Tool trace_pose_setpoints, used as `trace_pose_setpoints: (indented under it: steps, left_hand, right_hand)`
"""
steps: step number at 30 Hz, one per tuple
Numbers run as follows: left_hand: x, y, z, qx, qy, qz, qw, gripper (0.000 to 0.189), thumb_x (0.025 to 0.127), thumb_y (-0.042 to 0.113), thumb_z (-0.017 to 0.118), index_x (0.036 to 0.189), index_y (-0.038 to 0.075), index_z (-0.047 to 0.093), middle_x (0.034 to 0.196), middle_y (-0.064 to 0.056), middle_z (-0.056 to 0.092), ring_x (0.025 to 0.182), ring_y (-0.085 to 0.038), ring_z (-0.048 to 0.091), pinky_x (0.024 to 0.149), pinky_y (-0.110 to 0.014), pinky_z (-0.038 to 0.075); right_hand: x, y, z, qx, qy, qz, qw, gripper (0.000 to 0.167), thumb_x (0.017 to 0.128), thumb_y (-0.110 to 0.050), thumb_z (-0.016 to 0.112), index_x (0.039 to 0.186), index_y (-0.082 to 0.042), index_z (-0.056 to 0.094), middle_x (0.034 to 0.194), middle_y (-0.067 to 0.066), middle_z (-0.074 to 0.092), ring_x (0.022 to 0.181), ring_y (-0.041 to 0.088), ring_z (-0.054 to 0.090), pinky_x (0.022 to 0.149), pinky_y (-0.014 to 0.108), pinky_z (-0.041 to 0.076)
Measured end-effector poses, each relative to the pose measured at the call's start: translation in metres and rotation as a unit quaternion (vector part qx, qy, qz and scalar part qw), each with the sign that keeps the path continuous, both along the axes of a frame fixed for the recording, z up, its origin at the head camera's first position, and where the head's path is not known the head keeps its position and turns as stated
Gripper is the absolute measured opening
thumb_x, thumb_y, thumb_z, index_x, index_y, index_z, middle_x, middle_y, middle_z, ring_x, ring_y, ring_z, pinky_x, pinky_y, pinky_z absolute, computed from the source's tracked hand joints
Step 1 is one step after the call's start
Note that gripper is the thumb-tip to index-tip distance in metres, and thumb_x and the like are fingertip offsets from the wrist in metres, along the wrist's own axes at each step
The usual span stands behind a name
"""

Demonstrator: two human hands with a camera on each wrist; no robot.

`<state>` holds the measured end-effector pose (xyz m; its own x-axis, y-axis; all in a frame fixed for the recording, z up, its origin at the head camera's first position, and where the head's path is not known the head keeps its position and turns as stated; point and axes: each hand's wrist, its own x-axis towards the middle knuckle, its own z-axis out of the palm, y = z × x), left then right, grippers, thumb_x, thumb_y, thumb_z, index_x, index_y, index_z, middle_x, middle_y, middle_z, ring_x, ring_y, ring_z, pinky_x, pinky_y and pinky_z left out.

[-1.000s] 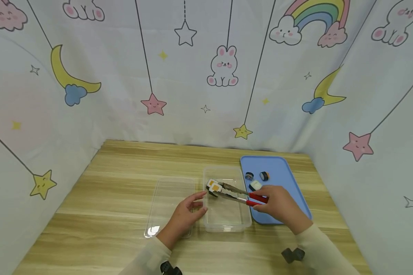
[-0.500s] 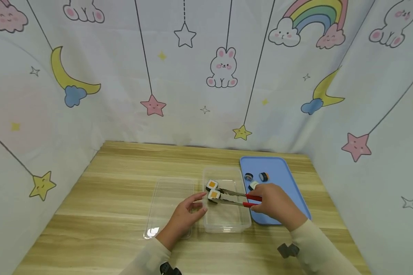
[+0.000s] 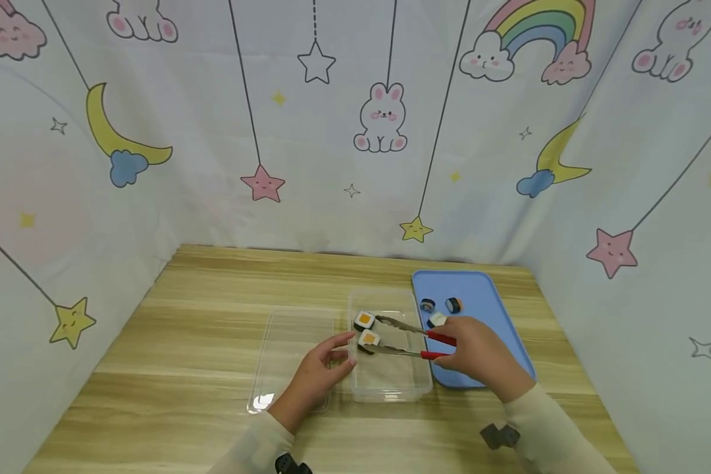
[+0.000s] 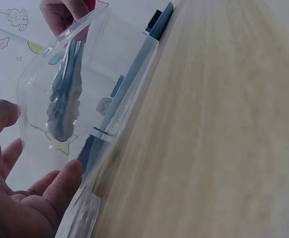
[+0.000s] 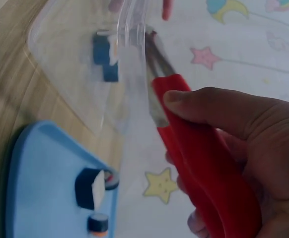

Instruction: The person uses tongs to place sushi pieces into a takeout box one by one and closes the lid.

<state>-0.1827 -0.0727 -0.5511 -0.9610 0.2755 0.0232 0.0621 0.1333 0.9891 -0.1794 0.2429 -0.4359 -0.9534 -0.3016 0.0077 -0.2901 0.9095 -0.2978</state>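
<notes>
My right hand point(image 3: 480, 355) grips red-handled metal tongs point(image 3: 441, 338) over a clear plastic container point(image 3: 391, 395). The tongs' arms are spread; one tip is near the farther sushi piece point(image 3: 364, 320), the other at the nearer sushi piece point(image 3: 368, 339). Both pieces have orange centres and sit along the container's left side. Beside that side is my left hand point(image 3: 316, 372), its fingers apart at the wall. The left wrist view shows its fingertips point(image 4: 72, 171) close to the plastic. In the right wrist view, the thumb and fingers wrap the red handles point(image 5: 199, 153).
A blue tray point(image 3: 500, 316) stands right of the container. It bears a small sushi roll point(image 3: 428, 305), an orange-ended roll point(image 3: 453, 304) and a white-topped piece point(image 3: 437, 320), partly behind the right hand. Left of the container lies a clear lid point(image 3: 299, 329). Printed cloth point(image 3: 308, 217) surrounds the table.
The tongs' arms have spread apart and let go of the nearer sushi piece, which has come down slightly toward me beside the other. The left hand stays in place.
</notes>
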Motion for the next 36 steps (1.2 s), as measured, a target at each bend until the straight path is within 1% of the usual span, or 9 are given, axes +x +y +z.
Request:
trace_pose_setpoints:
  steps: [5, 8, 10, 14, 20, 23, 26, 32, 36]
  left_hand:
    - [-0.001, 0.0, 0.0, 0.0, -0.003, 0.0, 1.0, 0.052, 0.096, 0.019, 0.077, 0.145, 0.016, 0.061, 0.15, -0.01, 0.056, 0.127, -0.034, 0.062, 0.097, -0.05, 0.053]
    - [-0.001, 0.0, 0.001, 0.002, -0.003, 0.001, 1.0, 0.051, 0.096, 0.019, 0.077, 0.145, 0.016, 0.062, 0.15, -0.009, 0.057, 0.127, -0.033, 0.062, 0.098, -0.051, 0.052]
    - [-0.002, -0.001, 0.001, 0.002, -0.003, 0.002, 1.0, 0.051, 0.096, 0.019, 0.077, 0.145, 0.016, 0.062, 0.15, -0.009, 0.057, 0.127, -0.033, 0.062, 0.098, -0.051, 0.052]
    - [-0.003, -0.001, 0.001, 0.001, -0.002, 0.005, 1.0, 0.051, 0.096, 0.018, 0.077, 0.145, 0.015, 0.062, 0.15, -0.009, 0.057, 0.127, -0.034, 0.062, 0.098, -0.051, 0.052]
    - [-0.002, 0.0, 0.0, -0.001, -0.001, 0.0, 1.0, 0.052, 0.096, 0.017, 0.077, 0.145, 0.014, 0.061, 0.15, -0.01, 0.056, 0.127, -0.035, 0.062, 0.098, -0.051, 0.053]
    - [-0.001, 0.0, -0.002, -0.001, -0.002, -0.002, 1.0, 0.052, 0.096, 0.018, 0.077, 0.145, 0.014, 0.061, 0.15, -0.01, 0.056, 0.127, -0.035, 0.062, 0.098, -0.051, 0.052]
    - [-0.001, 0.0, -0.002, 0.0, -0.002, -0.003, 1.0, 0.052, 0.096, 0.018, 0.077, 0.145, 0.014, 0.061, 0.151, -0.01, 0.056, 0.127, -0.035, 0.061, 0.098, -0.051, 0.052]
    - [0.0, 0.0, 0.0, -0.004, -0.002, -0.002, 1.0, 0.051, 0.096, 0.019, 0.076, 0.145, 0.015, 0.061, 0.151, -0.011, 0.055, 0.127, -0.035, 0.062, 0.097, -0.051, 0.053]
    - [0.0, -0.001, 0.0, -0.002, -0.004, -0.004, 1.0, 0.051, 0.096, 0.018, 0.076, 0.145, 0.015, 0.061, 0.151, -0.011, 0.055, 0.127, -0.035, 0.061, 0.098, -0.052, 0.052]
  right_hand:
    - [0.003, 0.029, -0.004, -0.051, 0.052, -0.028, 0.9969, 0.052, 0.08, -0.026, 0.091, 0.126, -0.009, 0.074, 0.106, 0.006, 0.071, 0.087, 0.021, 0.062, 0.072, 0.04, 0.053]
    - [0.003, 0.05, -0.006, -0.075, 0.069, -0.065, 0.9926, 0.053, 0.082, -0.025, 0.089, 0.129, -0.006, 0.072, 0.104, 0.01, 0.07, 0.078, 0.02, 0.062, 0.065, 0.038, 0.053]
    - [0.003, 0.064, -0.008, -0.085, 0.073, -0.102, 0.9884, 0.054, 0.084, -0.025, 0.088, 0.129, -0.003, 0.07, 0.108, 0.014, 0.07, 0.08, 0.023, 0.063, 0.066, 0.04, 0.055]
    - [0.002, 0.092, -0.018, -0.104, 0.055, -0.182, 0.9763, 0.056, 0.087, -0.028, 0.085, 0.131, 0.002, 0.068, 0.116, 0.023, 0.068, 0.093, 0.036, 0.065, 0.075, 0.049, 0.057]
    - [0.003, 0.117, -0.037, -0.126, -0.035, -0.275, 0.9526, 0.066, 0.091, -0.036, 0.079, 0.139, 0.006, 0.061, 0.138, 0.035, 0.056, 0.116, 0.048, 0.058, 0.092, 0.058, 0.051]
    - [0.003, 0.121, -0.044, -0.125, -0.057, -0.293, 0.9462, 0.067, 0.091, -0.038, 0.079, 0.139, 0.006, 0.061, 0.142, 0.036, 0.053, 0.121, 0.05, 0.055, 0.097, 0.061, 0.047]
    - [0.001, 0.122, -0.048, -0.124, -0.062, -0.299, 0.9442, 0.067, 0.091, -0.038, 0.079, 0.138, 0.006, 0.062, 0.14, 0.036, 0.055, 0.118, 0.048, 0.056, 0.096, 0.06, 0.047]
    - [0.001, 0.119, -0.047, -0.126, -0.06, -0.293, 0.946, 0.065, 0.088, -0.035, 0.082, 0.134, 0.007, 0.065, 0.131, 0.035, 0.061, 0.104, 0.042, 0.06, 0.085, 0.053, 0.05]
    - [0.001, 0.113, -0.048, -0.12, -0.062, -0.281, 0.9502, 0.061, 0.087, -0.032, 0.083, 0.131, 0.006, 0.067, 0.13, 0.035, 0.061, 0.106, 0.043, 0.06, 0.086, 0.054, 0.049]
